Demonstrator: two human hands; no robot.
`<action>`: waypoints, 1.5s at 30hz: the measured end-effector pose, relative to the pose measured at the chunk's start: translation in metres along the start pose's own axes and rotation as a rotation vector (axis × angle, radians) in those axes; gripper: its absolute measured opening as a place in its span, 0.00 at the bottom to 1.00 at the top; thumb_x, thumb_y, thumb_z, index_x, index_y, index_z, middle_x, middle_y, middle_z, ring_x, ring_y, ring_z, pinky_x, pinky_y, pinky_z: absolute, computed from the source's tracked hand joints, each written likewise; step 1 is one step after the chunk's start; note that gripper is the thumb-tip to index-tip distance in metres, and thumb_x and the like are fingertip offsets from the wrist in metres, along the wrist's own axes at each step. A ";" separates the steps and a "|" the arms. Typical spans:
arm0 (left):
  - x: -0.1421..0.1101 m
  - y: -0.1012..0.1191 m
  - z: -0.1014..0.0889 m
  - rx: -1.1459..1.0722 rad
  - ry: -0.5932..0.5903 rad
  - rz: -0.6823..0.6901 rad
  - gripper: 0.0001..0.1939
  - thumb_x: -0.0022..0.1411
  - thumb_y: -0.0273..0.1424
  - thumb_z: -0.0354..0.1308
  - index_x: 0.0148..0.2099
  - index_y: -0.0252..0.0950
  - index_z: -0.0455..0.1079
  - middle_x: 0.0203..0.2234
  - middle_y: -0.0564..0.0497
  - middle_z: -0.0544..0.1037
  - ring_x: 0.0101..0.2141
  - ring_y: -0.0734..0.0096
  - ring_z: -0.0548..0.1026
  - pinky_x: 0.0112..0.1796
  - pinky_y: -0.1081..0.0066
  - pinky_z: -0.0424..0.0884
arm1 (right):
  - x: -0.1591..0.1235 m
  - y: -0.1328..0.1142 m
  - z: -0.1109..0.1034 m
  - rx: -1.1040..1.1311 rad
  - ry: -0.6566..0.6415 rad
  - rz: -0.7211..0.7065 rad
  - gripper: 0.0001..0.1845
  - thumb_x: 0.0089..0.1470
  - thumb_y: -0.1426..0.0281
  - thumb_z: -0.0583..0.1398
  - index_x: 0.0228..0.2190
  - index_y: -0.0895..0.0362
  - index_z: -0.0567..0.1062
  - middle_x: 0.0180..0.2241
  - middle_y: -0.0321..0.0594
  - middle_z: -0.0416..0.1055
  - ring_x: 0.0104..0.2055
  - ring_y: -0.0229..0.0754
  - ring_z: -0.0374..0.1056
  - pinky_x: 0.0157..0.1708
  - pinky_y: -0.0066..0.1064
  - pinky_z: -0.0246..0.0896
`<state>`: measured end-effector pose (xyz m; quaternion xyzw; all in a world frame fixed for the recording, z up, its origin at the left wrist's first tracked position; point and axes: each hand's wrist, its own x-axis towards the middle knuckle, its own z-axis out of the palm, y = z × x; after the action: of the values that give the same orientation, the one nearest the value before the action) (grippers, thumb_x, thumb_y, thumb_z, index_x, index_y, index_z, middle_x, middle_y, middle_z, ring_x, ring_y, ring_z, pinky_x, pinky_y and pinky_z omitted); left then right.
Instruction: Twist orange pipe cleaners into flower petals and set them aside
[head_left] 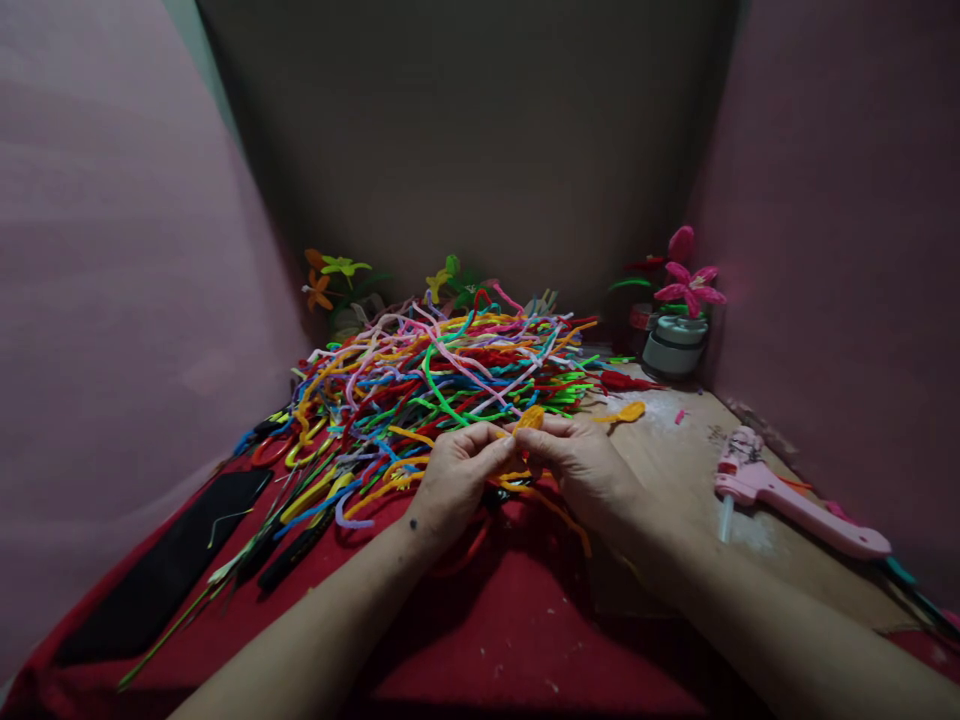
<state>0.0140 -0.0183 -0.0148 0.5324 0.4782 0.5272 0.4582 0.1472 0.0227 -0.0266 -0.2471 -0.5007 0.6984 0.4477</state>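
Note:
My left hand and my right hand meet in front of the pile, both pinching an orange pipe cleaner petal. Its rounded, folded end stands up between my fingertips. Just past my right hand, a second orange petal with a short stem rests on the board. Below my hands hang loose orange pipe cleaners, and a dark object under them is partly hidden. A big tangled heap of coloured pipe cleaners lies right behind my hands.
On the right, a pink glue gun lies on a brown board. A grey pot holds pink pipe cleaner flowers. At left are a black phone-like slab, yellow-handled tools and a red cloth. Pink walls flank both sides.

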 end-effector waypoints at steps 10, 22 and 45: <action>-0.001 -0.007 0.001 -0.100 0.012 -0.017 0.10 0.55 0.34 0.57 0.28 0.31 0.69 0.22 0.53 0.73 0.24 0.76 0.68 0.28 0.76 0.62 | 0.002 0.009 -0.001 0.037 -0.037 -0.052 0.08 0.46 0.67 0.62 0.23 0.60 0.72 0.24 0.34 0.63 0.25 0.33 0.57 0.28 0.28 0.54; -0.004 -0.001 0.007 -0.117 0.025 -0.046 0.09 0.54 0.33 0.58 0.28 0.31 0.70 0.21 0.54 0.73 0.24 0.78 0.69 0.28 0.77 0.65 | 0.003 0.008 0.001 0.135 -0.010 0.039 0.09 0.43 0.67 0.64 0.25 0.61 0.73 0.21 0.33 0.64 0.23 0.32 0.58 0.26 0.26 0.53; 0.007 0.001 -0.015 -0.120 -0.135 -0.119 0.07 0.50 0.31 0.61 0.32 0.31 0.73 0.22 0.52 0.73 0.24 0.76 0.69 0.28 0.76 0.64 | -0.004 -0.005 0.009 -0.158 -0.063 0.244 0.17 0.34 0.63 0.66 0.13 0.61 0.68 0.12 0.32 0.62 0.16 0.28 0.52 0.19 0.25 0.43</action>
<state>-0.0011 -0.0122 -0.0122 0.5090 0.4446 0.4897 0.5509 0.1436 0.0158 -0.0195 -0.3187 -0.5339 0.7136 0.3228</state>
